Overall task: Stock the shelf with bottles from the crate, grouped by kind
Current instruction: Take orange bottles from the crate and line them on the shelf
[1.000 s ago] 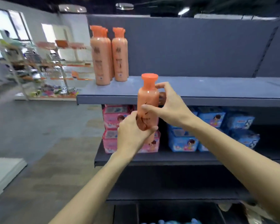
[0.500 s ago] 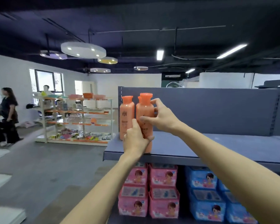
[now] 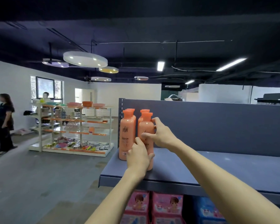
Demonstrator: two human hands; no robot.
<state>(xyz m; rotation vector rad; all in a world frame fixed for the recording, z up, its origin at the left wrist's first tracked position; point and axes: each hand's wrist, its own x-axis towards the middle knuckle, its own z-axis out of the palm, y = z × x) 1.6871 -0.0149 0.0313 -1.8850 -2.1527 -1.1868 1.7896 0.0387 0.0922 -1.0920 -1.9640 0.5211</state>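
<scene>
Pink boxes (image 3: 152,207) sit beside blue boxes (image 3: 207,210); a person (image 3: 4,122) stands near a white rack (image 3: 71,130).

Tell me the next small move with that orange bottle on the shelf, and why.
Probably let go with both hands. The front orange bottle seems to stand upright on the shelf beside three matching bottles, while the left hand and right hand grip it.

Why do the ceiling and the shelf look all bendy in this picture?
Head view: its wide-angle lens curves the shelf edge and the ceiling; both hands, left hand and right hand, on the orange bottle look sharp, and the round ceiling lamp glares white.
</scene>
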